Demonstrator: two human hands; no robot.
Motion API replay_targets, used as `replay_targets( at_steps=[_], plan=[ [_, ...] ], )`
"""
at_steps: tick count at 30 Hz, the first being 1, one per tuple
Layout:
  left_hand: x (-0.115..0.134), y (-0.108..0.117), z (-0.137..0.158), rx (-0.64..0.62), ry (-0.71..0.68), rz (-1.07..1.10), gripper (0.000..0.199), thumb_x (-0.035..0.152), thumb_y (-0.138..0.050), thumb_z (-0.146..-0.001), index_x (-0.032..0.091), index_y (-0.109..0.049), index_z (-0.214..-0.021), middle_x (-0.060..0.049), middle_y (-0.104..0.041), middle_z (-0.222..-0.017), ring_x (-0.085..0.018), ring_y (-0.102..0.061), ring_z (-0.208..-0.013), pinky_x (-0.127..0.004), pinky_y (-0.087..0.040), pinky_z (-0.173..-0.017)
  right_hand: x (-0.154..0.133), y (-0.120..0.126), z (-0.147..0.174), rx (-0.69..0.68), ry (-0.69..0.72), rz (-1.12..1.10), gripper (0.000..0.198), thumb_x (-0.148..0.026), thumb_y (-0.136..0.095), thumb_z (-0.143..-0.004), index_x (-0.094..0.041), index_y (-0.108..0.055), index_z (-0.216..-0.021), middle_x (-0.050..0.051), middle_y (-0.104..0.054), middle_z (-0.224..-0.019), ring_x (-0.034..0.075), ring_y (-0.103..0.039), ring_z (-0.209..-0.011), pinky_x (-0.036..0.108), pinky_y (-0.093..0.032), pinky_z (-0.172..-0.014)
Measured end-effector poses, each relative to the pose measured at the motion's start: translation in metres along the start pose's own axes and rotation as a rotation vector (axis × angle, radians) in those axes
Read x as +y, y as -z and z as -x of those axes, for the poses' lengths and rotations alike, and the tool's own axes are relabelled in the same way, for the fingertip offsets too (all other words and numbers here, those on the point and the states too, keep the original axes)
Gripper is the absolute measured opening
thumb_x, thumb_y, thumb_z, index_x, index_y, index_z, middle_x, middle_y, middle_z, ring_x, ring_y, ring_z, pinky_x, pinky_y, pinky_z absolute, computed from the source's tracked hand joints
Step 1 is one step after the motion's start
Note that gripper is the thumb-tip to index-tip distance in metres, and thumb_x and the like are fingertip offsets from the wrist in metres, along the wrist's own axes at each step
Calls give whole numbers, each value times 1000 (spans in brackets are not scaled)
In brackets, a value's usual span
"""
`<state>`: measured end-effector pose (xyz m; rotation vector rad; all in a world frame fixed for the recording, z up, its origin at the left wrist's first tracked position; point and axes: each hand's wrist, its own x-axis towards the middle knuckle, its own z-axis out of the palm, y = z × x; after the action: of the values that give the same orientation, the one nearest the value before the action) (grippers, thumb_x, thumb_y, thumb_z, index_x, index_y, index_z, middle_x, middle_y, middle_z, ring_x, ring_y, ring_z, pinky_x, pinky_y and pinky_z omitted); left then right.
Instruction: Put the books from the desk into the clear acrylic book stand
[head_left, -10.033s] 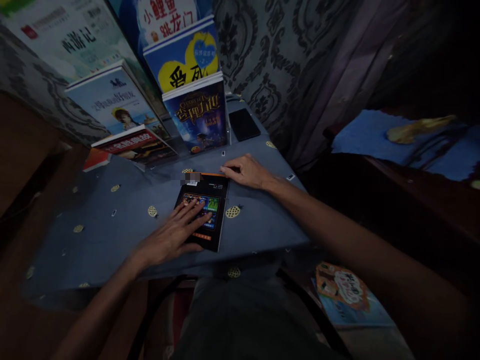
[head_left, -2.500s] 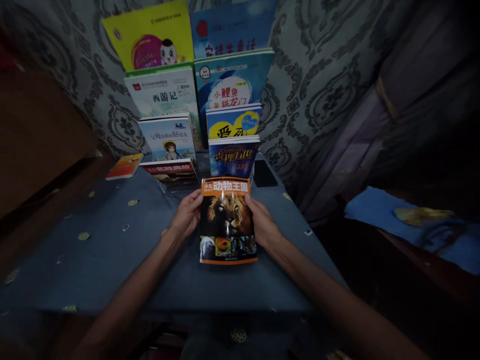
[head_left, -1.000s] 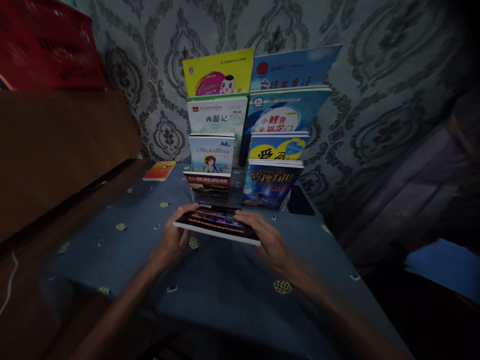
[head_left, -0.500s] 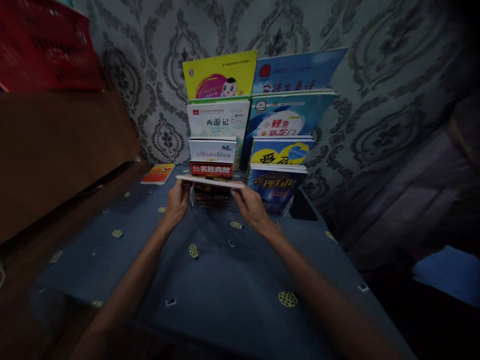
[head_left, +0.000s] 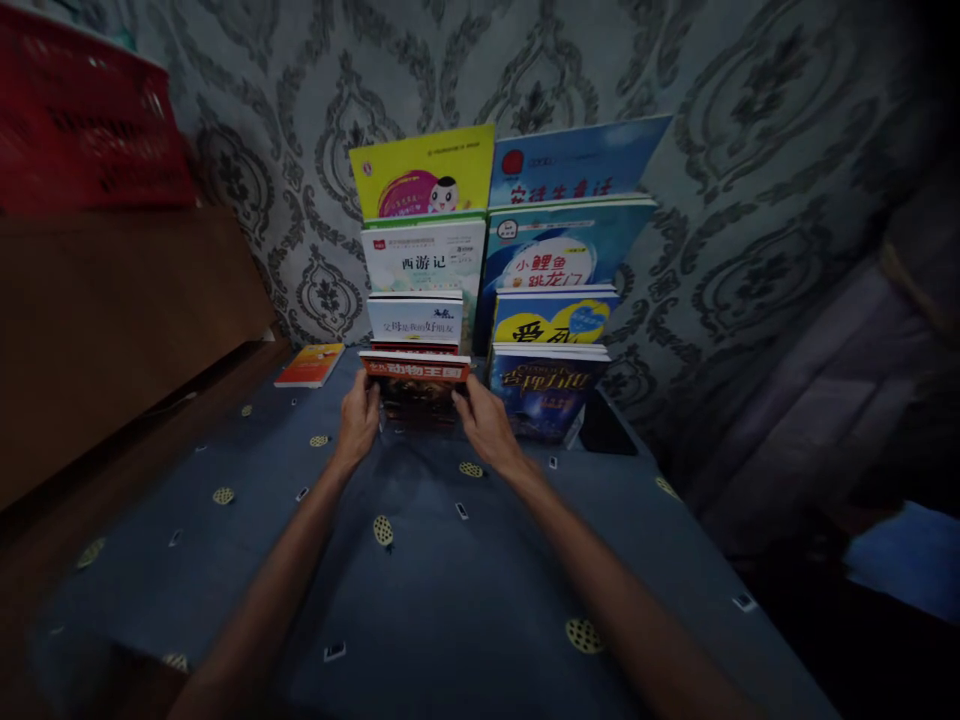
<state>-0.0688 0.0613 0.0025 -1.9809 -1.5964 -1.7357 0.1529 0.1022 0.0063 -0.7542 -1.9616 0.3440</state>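
Note:
Between my hands stands a book (head_left: 417, 385) with a dark cover and a red title band. My left hand (head_left: 358, 418) grips its left edge, and my right hand (head_left: 484, 418) grips its right edge. It is at the front of the left row, covering most of a red book (head_left: 427, 348) behind it. Farther back in that row are a pale blue book (head_left: 417, 318), a white book (head_left: 427, 255) and a tall yellow book (head_left: 424, 165). To the right of my right hand, a dark blue book (head_left: 551, 395) fronts a second row.
Behind the dark blue book are a yellow-and-blue book (head_left: 551, 315), a teal book (head_left: 559, 245) and a blue book (head_left: 585, 155). An orange book (head_left: 309, 365) lies flat on the blue cloth (head_left: 420, 620). Right, a black flat object (head_left: 606, 428). A red basket (head_left: 90, 120) sits upper left.
The book in my hands has gone from nearly flat, edge toward me, to upright with its cover facing me. It now hides most of the red book. The view has shifted slightly.

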Motion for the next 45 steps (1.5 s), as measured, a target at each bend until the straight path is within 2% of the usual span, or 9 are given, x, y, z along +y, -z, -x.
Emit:
replay_targets(
  at_steps=[4,7,11,15,20,26,35,45],
  plan=[
    [-5,-6,6,44,-33,-119,17,27,-41,-100,20,-55,-105,-7,-61,-96,-21,-59,-91,-36,-49,-85,8,-9,3,-23,-60,174,18,-23,-40,-98,-18,-57,-104,14,-64,-103,26,-61,-95,40,-51,-85],
    [-7,-9,9,59,2,-179,19,23,-43,-97,20,-54,-113,-7,-60,-98,-22,-58,-93,-37,-49,-87,11,-14,5,-28,-124,261,20,-22,-42,-96,-17,-57,-109,15,-64,-105,28,-61,-98,41,-51,-86],
    [-11,-11,9,62,81,-213,30,22,-47,-95,20,-49,-125,-6,-60,-97,-21,-59,-89,-36,-49,-84,13,-18,5,6,-140,222,26,-18,-43,-94,-16,-54,-117,15,-66,-105,28,-64,-94,41,-52,-82],
    [-15,-13,7,28,74,-271,21,22,-46,-95,20,-55,-113,-7,-61,-97,-23,-58,-92,-37,-49,-85,15,-21,3,76,-151,182,38,-14,-45,-91,-15,-51,-128,16,-68,-111,28,-65,-98,40,-52,-84],
    [-19,-14,0,21,83,-286,12,23,-45,-95,21,-55,-101,-5,-60,-89,-22,-58,-85,-34,-48,-78,21,-26,0,58,-179,237,30,-12,-44,-90,-16,-62,-113,14,-71,-102,27,-66,-92,37,-51,-80],
    [-20,-16,-9,49,66,-287,11,23,-46,-95,23,-50,-85,-3,-57,-82,-20,-56,-79,-32,-46,-73,17,-26,-7,26,-254,301,27,-9,-42,-91,-14,-65,-105,14,-72,-97,24,-66,-89,32,-48,-78],
    [-25,-17,-11,16,60,-311,11,22,-44,-96,22,-50,-86,-3,-55,-84,-19,-54,-78,-31,-44,-74,6,-25,-11,-72,-372,453,23,-11,-44,-96,-15,-65,-103,13,-73,-88,22,-68,-78,28,-41,-64],
    [-24,-18,-11,55,68,-223,6,21,-47,-94,22,-53,-92,-3,-57,-85,-20,-56,-80,-32,-46,-76,5,-22,-9,-73,-360,456,19,-11,-47,-95,-16,-64,-101,12,-75,-86,22,-70,-76,27,-39,-60]
  ],
)
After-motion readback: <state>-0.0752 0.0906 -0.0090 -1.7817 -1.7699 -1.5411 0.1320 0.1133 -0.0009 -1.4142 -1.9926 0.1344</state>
